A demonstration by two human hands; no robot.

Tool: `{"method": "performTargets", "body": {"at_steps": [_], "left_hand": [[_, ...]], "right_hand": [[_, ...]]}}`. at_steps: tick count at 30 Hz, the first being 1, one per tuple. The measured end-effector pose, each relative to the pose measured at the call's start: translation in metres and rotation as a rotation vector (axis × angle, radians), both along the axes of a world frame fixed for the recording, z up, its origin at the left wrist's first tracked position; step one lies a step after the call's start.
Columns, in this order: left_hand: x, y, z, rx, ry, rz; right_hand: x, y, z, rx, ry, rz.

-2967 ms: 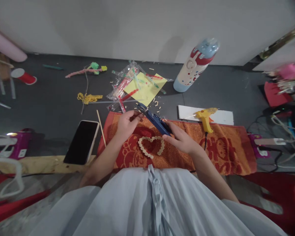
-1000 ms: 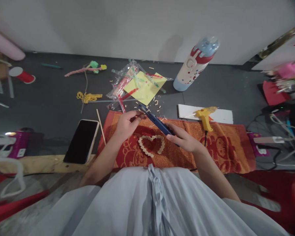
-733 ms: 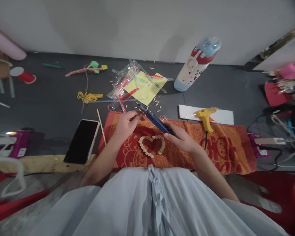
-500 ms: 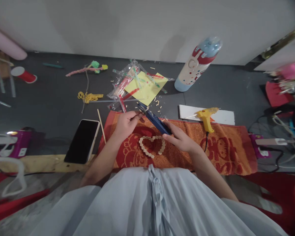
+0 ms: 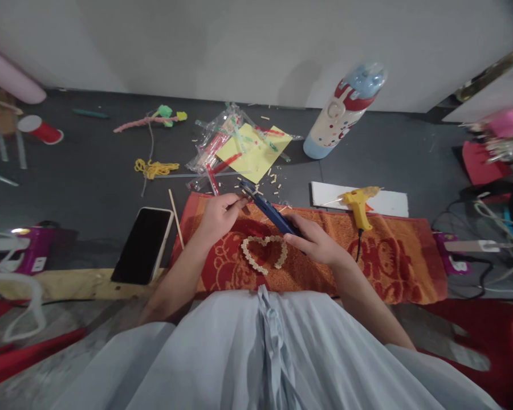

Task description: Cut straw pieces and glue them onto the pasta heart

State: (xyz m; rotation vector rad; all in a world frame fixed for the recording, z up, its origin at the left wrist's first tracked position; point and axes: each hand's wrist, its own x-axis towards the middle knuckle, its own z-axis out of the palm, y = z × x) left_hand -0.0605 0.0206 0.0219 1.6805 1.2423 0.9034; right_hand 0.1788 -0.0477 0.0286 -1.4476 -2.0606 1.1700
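Note:
My right hand point(image 5: 314, 239) is wrapped round the handles of dark blue pliers point(image 5: 270, 209), whose jaws point up and left. At those jaws, my left hand point(image 5: 220, 216) is closed in a pinch. A short, thin wooden stick seems to be between its fingertips, mostly hidden. Beneath both hands, a heart outline point(image 5: 248, 255) made of small pale wooden pieces lies on an orange and red towel point(image 5: 325, 279), with a gap at its lower right. Small cut wooden bits point(image 5: 274, 179) are scattered just beyond the pliers.
Behind the hands lie a yellow paper sheet point(image 5: 263, 162) and clear plastic wrappers point(image 5: 205, 151). A tall bottle point(image 5: 336, 119) stands at the back. At right, a yellow glue gun point(image 5: 359, 208) rests on a white board point(image 5: 391, 203). A phone point(image 5: 143, 245) and a wooden stick point(image 5: 176, 218) lie left.
The pliers' handles look slightly further apart in my right hand. My left hand stays nearly in place beside the jaws.

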Motion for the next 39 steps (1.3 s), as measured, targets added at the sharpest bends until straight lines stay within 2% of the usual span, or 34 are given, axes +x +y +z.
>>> {"method": "performTargets", "body": {"at_steps": [10, 19, 26, 33, 39], "left_hand": [[0.003, 0.000, -0.001, 0.012, 0.040, -0.015], [0.004, -0.002, -0.006, 0.172, 0.217, -0.006], [0.010, -0.006, -0.016, 0.192, 0.251, 0.014], [0.016, -0.009, -0.014, 0.177, 0.258, -0.011], [0.025, -0.009, -0.012, 0.173, 0.268, -0.055]], "right_hand": [[-0.001, -0.002, 0.004, -0.003, -0.020, -0.013], [-0.005, -0.005, -0.001, -0.065, -0.011, -0.053], [-0.010, -0.016, 0.001, 0.007, -0.076, -0.154], [-0.009, -0.024, -0.001, 0.076, -0.200, -0.205], [-0.002, -0.027, 0.006, 0.097, -0.263, -0.207]]}}
